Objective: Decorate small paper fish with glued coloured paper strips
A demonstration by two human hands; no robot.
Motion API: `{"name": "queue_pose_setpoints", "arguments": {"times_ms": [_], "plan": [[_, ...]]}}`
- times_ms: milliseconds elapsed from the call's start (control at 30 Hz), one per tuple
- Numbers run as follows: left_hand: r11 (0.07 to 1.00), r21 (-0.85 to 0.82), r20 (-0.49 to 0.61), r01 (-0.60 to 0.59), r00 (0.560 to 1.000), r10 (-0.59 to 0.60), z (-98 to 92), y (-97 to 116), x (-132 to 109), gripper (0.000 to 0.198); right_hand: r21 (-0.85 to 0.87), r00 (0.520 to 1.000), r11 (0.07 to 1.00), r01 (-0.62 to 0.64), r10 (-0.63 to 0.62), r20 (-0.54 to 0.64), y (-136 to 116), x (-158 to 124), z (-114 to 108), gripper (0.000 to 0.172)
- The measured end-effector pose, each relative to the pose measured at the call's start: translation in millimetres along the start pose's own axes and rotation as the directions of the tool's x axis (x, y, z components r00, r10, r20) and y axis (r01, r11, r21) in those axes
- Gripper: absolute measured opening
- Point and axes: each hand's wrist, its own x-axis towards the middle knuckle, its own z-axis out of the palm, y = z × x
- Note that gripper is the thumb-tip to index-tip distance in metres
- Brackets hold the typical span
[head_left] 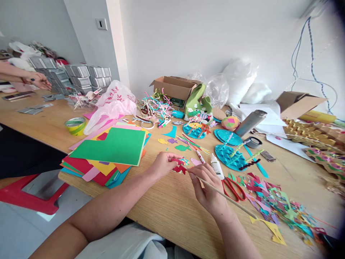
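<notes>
My left hand (pixel 165 163) pinches a small red paper fish (pixel 179 166) at the table's front part. My right hand (pixel 208 185) is closed around a long thin wooden stick (pixel 231 199), whose tip meets the fish; the far end slants down to the right. Behind the hands lie a green paper fish (pixel 182 148), a purple one (pixel 172 141), a yellow one (pixel 162 141) and a pink one (pixel 195 162). A white glue bottle (pixel 216 167) and red-handled scissors (pixel 234 189) lie beside my right hand.
Coloured paper sheets (pixel 115 145) are stacked at left, near yellow-green tape (pixel 75 126). Paper scraps (pixel 277 201) cover the right side. Blue textured discs (pixel 230 156), a steel flask (pixel 251 122) and pipe cleaners (pixel 156 108) stand behind. Another person's hands (pixel 37 80) are at far left.
</notes>
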Motion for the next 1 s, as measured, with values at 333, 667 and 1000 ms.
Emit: {"name": "queue_pose_setpoints", "arguments": {"times_ms": [333, 667, 1000], "plan": [[1.000, -0.009, 0.018, 0.025, 1.000, -0.024, 1.4, 5.8, -2.1, 0.033, 0.017, 1.000, 1.000, -0.002, 0.002, 0.011, 0.0, 0.0, -0.3, 0.024], [0.998, -0.033, 0.009, 0.052, 0.999, -0.052, 1.8, 7.3, -2.3, 0.032, 0.010, 1.000, 1.000, -0.015, 0.015, -0.008, 0.3, 0.1, 1.0, 0.024], [0.998, -0.022, 0.010, 0.056, 0.998, -0.056, 2.0, 6.9, -1.8, 0.031, 0.023, 0.996, 0.998, -0.058, 0.060, -0.071, -0.2, 0.5, 0.3, 0.022]]}}
